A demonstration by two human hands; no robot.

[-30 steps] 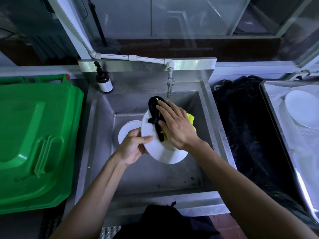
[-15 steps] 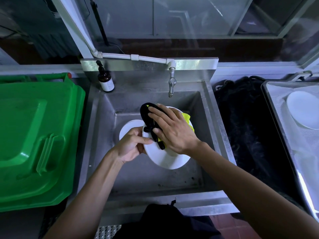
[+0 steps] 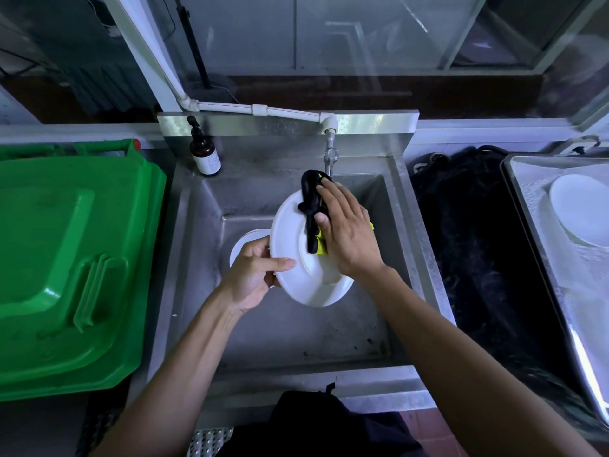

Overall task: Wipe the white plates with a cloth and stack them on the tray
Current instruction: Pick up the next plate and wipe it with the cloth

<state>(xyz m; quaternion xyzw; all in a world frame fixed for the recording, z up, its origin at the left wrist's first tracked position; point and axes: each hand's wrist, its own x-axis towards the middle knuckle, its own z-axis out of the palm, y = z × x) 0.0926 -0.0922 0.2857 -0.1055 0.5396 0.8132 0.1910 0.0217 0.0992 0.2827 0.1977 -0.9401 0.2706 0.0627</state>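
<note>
the white plate (image 3: 298, 258) is held tilted over the sink (image 3: 270, 328), its left rim pinched by the left hand (image 3: 253, 275); the cloth (image 3: 313, 212) is pressed on it by the right hand's (image 3: 346, 232) flat fingers. the tray (image 3: 527, 225) lies well to the right, nearer the right hand.

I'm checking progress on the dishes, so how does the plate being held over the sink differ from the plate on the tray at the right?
The held plate is tilted above the sink, gripped at its rim by the left hand; the tray plate lies on the lined tray, untouched. The right hand presses a black and yellow cloth on the held plate; nothing covers the tray plate. Both are round and white.
</note>
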